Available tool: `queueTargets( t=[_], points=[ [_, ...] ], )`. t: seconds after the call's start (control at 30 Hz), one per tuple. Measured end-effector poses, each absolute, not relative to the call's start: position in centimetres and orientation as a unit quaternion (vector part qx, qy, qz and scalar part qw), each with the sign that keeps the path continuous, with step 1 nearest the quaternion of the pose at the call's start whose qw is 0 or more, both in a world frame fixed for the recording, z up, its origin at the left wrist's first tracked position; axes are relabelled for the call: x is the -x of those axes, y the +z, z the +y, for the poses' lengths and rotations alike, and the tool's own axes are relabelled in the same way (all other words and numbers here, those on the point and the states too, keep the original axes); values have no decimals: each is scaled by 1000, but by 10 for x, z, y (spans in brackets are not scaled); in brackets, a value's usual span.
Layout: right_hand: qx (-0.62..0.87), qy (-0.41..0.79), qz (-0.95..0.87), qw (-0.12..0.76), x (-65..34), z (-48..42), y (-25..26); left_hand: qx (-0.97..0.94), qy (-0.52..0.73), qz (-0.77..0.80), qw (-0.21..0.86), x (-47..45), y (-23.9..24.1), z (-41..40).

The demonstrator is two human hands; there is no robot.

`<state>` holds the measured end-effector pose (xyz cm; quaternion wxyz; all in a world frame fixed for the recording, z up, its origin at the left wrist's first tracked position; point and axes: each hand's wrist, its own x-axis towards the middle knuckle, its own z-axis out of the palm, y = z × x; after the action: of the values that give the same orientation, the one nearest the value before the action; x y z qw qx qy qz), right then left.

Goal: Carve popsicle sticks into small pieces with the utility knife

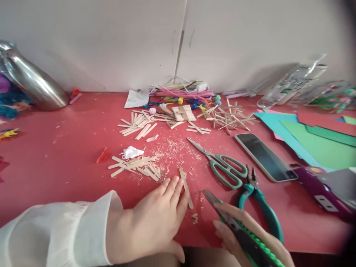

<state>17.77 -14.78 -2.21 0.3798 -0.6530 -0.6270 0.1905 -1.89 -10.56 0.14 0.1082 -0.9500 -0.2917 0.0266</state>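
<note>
My left hand (158, 215) lies on the red table with its fingers stretched forward. Its index finger rests against the edge of a single wooden craft stick (186, 189); whether it presses on the stick, I cannot tell. In my right hand (236, 230) is a green and black box cutter (236, 226), its blade out and pointing up and left, a little right of the stick. Pale wood shavings (172, 152) are scattered beyond the stick, and a small clump of shavings (194, 218) lies by the near table edge. More craft sticks (136, 165) lie in a pile past my left fingertips.
Green-handled scissors (226, 168), pliers (258, 200) and a phone (265, 157) lie to the right. Coloured paper (314, 137) and a purple tool (319, 189) are farther right. Stick piles (230, 118) and pipe cleaners (183, 92) lie at the back, a metal flask (36, 79) at left.
</note>
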Motion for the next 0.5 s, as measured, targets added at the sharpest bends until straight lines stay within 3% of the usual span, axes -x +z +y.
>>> queueTargets(
  t=[0.33, 0.5],
  points=[
    [529, 395, -664, 352, -212, -138, -33, 953, 13, -299, 43, 22, -8, -97],
    [557, 409, -631, 353, -218, -127, -16, 953, 15, -303, -21, 23, -6, -92]
  ],
)
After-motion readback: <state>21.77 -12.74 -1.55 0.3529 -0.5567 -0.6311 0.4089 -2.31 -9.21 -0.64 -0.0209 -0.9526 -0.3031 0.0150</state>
